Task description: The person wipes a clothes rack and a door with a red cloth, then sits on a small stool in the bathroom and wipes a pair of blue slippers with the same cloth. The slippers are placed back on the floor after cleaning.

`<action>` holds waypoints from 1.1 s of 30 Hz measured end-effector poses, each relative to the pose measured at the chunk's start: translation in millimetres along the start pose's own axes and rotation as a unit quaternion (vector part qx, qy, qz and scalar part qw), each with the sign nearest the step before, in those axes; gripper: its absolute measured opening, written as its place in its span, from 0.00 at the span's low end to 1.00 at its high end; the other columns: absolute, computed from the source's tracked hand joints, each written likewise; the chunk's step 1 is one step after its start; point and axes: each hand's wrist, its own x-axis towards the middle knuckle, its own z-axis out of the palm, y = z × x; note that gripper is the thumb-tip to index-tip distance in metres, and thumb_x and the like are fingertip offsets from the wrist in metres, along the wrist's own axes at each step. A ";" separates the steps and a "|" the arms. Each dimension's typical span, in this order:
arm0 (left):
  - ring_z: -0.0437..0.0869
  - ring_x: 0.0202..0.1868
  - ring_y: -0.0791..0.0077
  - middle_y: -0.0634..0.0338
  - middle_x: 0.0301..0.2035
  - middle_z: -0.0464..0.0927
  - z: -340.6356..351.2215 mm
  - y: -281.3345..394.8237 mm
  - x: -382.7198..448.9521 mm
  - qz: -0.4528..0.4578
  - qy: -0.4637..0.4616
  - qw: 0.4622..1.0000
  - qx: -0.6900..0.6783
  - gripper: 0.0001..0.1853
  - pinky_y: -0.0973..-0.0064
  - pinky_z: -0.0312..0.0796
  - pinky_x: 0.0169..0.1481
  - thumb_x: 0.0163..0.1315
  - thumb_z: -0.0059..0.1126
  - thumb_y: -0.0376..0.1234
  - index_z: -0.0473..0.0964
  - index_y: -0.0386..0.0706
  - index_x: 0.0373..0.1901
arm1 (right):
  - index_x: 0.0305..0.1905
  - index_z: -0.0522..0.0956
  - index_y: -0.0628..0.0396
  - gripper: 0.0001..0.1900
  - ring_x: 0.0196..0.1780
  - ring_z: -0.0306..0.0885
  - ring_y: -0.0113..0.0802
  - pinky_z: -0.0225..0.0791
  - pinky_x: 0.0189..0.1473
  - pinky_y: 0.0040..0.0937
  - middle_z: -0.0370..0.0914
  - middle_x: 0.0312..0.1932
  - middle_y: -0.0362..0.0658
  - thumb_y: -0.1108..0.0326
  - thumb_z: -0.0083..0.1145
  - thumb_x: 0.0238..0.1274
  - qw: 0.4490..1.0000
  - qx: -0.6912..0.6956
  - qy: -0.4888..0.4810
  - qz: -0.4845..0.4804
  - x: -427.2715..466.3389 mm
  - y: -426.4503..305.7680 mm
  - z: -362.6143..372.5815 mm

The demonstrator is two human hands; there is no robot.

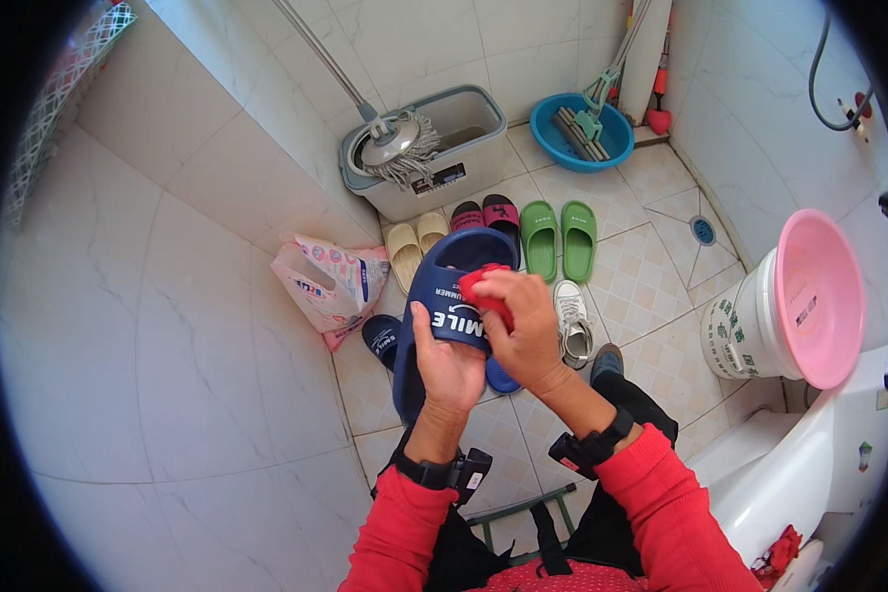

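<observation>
A dark blue rubber slide sandal (412, 385) with white lettering on its strap is held up before me. My left hand (448, 370) grips it from below, fingers inside the strap opening and thumb along the strap's outer side. In my right hand (522, 322) is a bunched red cloth (497, 296), pressed on the strap's upper face. Beneath, on the tiled floor, lies a matching blue slide (383, 340) at the left. Part of another, brighter blue shoe (502, 377) shows behind my hands.
Green slides (579, 240), cream slides (403, 255), pink-and-black slides (502, 214) and white sneakers (571, 318) stand ahead. Behind are a mop bucket (466, 177) and blue basin (540, 148). A plastic bag (333, 285) leans left; a white bucket (740, 325) with a pink basin (821, 296) stands right.
</observation>
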 end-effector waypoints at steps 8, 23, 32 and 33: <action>0.70 0.68 0.64 0.56 0.65 0.71 -4.1 -3.2 -2.7 -0.040 -0.009 0.996 0.073 0.40 0.65 0.60 0.74 0.74 0.28 0.64 0.65 0.41 0.69 | 0.47 0.80 0.51 0.18 0.49 0.77 0.47 0.74 0.52 0.39 0.81 0.47 0.43 0.78 0.62 0.48 0.998 0.012 -0.032 -0.056 2.0 1.6 1.4; 0.65 0.72 0.64 0.58 0.70 0.64 0.5 -19.5 -15.7 -0.072 -0.007 0.987 0.145 0.43 0.65 0.54 0.77 0.73 0.25 0.66 0.53 0.46 0.77 | 0.47 0.81 0.48 0.16 0.48 0.78 0.44 0.74 0.50 0.38 0.82 0.46 0.41 0.74 0.63 0.51 0.999 -0.025 -0.015 -0.037 6.6 1.6 -4.5; 0.68 0.69 0.64 0.57 0.69 0.66 1.0 -21.9 -16.9 -0.051 -0.022 0.980 0.192 0.43 0.62 0.56 0.75 0.73 0.28 0.66 0.59 0.40 0.74 | 0.47 0.80 0.50 0.15 0.50 0.77 0.46 0.71 0.53 0.40 0.81 0.45 0.43 0.75 0.60 0.54 0.991 -0.042 0.070 0.105 21.2 16.8 -21.5; 0.69 0.69 0.65 0.58 0.69 0.67 -0.2 -22.0 -16.5 -0.048 -0.013 0.982 0.183 0.43 0.62 0.57 0.75 0.73 0.28 0.65 0.59 0.41 0.74 | 0.47 0.81 0.50 0.15 0.50 0.77 0.45 0.71 0.53 0.40 0.81 0.46 0.43 0.75 0.61 0.53 0.996 -0.022 0.049 0.064 18.3 12.3 -18.4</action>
